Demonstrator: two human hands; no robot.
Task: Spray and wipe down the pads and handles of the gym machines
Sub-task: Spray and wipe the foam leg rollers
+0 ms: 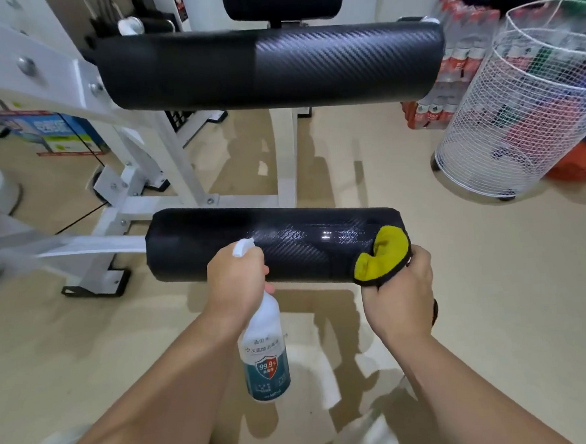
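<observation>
Above the beige gym floor (460, 280), the lower roller pad (286, 243) lay crosswise, wet at its middle. The right grip (399, 294), clamped on a yellow cloth (384, 255), met its right end; the left grip (237, 283) clutched the spray bottle (265, 360) at mid-pad.

glossy woven-textured roller pad (286, 243), fuzzy yellow cloth (386, 254)

A white wire basket (518, 112) stands beside shrink-wrapped bottle packs (460, 60).
</observation>
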